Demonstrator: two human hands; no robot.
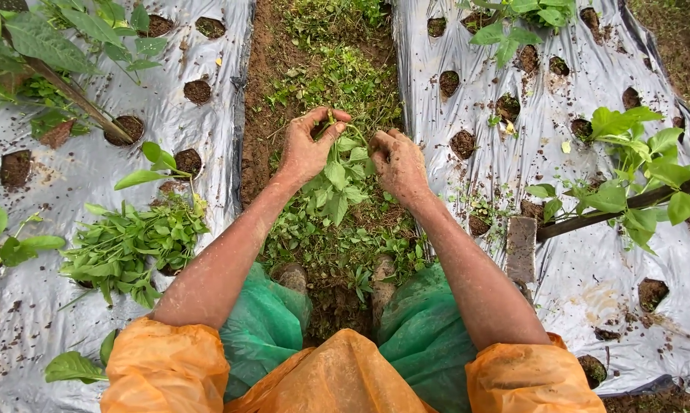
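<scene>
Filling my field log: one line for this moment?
left hand: gripping green leafy weeds | right hand: closed, touching them | silver plastic mulch sheets either side

Silver mulch sheets (92,168) flank weedy soil furrow (265,115); daylight.

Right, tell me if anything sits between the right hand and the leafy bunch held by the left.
Nothing visible does. The left hand grips the leafy bunch, and the right hand is right beside its leaves, with no object between them.
</scene>
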